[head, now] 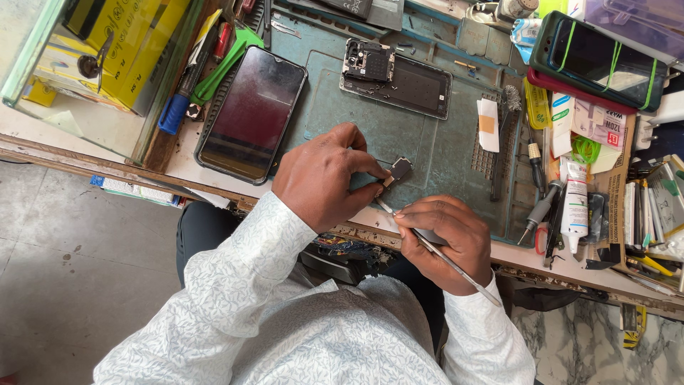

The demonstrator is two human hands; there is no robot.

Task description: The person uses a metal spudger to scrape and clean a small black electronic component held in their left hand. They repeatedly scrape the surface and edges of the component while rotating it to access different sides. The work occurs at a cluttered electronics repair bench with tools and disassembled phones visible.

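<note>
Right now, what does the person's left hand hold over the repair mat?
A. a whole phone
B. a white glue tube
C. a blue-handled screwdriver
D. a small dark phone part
D: the left hand pinches a small dark part between its fingertips, and the tweezers in the right hand reach toward it.

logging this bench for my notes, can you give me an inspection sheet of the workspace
surface: teal repair mat on a worn bench.
job's things: small grey part pinched by left hand; metal tweezers in right hand, tip at the part.
clutter: dark phone, opened phone, banded phone, white tube, screwdrivers.
hands: both busy.
cables: nothing seen.
surroundings: yellow boxes, grey floor.
</note>
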